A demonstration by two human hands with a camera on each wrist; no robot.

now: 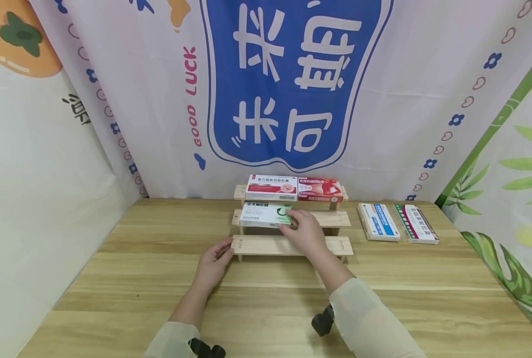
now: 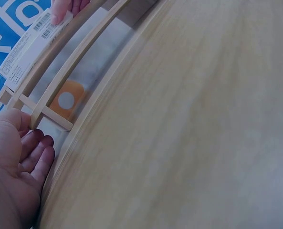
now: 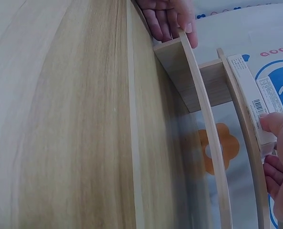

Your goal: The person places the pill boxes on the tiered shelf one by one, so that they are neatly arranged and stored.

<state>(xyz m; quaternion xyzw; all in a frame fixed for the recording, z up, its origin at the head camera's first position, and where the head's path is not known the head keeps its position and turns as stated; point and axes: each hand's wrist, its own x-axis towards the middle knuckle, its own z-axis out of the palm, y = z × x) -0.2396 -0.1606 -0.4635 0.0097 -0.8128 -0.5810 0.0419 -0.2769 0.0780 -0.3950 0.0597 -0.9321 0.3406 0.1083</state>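
Right sleeve (image 1: 373,318) sits near us in head view, black wrist camera (image 1: 323,320) just beside it. Right hand (image 1: 305,233) pinches the right end of the green-and-white box (image 1: 265,214), which lies toward the left end of the middle step (image 1: 333,218) of a three-tier wooden rack. Left hand (image 1: 214,258) grips the left end of the front step (image 1: 288,245). White-and-red box (image 1: 272,187) and red box (image 1: 319,189) lie side by side on the back step (image 1: 240,194); blue-and-white box (image 1: 379,222) and magenta-and-green box (image 1: 416,223) lie on the table (image 1: 266,293), right of the rack.

Left wrist view: left fingers pinch the plank's end, spare ones loosely curled below. We'd want that hold light: enough to stop sliding, no lifting.

Right wrist view: thumb beside the barcode, other fingers round the box's end. Can't tell whether the wood takes its full weight. Our call: square its front edge to the step, leave space on the right, let go gently so it doesn't drag.
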